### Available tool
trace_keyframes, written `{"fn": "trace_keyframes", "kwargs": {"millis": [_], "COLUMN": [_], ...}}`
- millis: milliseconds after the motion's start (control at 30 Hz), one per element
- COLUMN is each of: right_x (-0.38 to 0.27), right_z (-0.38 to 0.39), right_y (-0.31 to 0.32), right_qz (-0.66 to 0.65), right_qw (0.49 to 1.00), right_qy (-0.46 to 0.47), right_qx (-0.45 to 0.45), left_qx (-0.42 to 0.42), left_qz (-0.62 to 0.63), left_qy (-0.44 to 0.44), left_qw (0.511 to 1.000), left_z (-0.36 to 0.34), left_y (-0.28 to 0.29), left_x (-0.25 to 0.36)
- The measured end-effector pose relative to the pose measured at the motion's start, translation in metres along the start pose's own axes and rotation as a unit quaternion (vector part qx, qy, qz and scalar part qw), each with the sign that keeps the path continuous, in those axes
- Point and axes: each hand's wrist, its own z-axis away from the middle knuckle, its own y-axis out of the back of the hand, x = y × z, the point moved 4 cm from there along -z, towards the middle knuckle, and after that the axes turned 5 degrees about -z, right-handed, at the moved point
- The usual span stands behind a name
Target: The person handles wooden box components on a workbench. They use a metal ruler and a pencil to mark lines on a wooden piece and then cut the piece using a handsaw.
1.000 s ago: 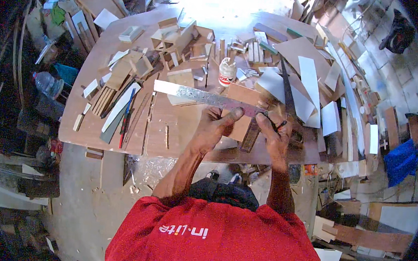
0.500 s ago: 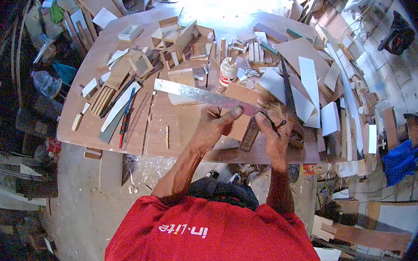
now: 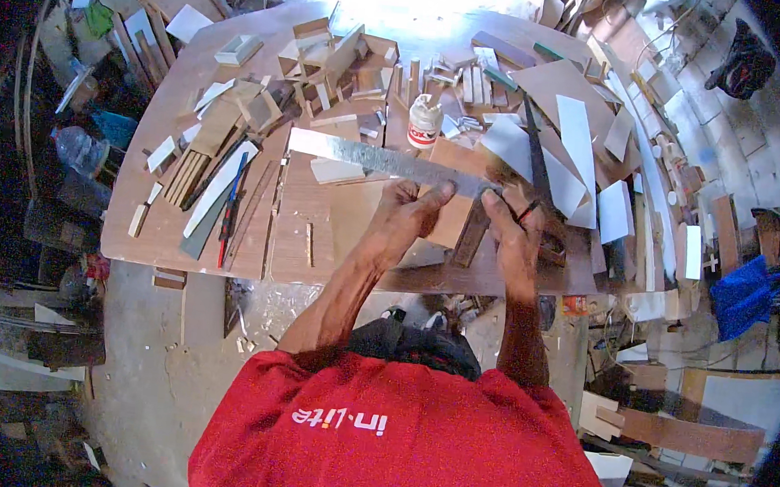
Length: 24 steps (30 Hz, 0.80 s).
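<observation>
From far, I see the try square across the board; behind, on the table, the bottle stands between boxes left and panels right.

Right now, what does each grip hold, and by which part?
Left grip holds the wooden board by its left edge and touches the metal square; right grip holds the square near its corner.

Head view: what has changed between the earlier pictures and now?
The whole scene sits slightly higher in frame, suggesting camera movement. No grip was visibly taken or released: the left hand and right hand stay at the metal square across the wooden board. The white bottle stays put.
</observation>
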Motion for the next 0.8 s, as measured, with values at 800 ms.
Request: {"fn": "trace_keyframes", "kwargs": {"millis": [800], "right_x": [0.020], "right_z": [-0.002], "right_y": [0.008], "right_qz": [-0.010], "right_qw": [0.999], "right_qy": [0.032], "right_qx": [0.016], "left_qx": [0.022], "left_qz": [0.021], "left_qy": [0.005], "left_qw": [1.000], "left_z": [-0.003], "left_y": [-0.008], "left_x": [-0.003]}}
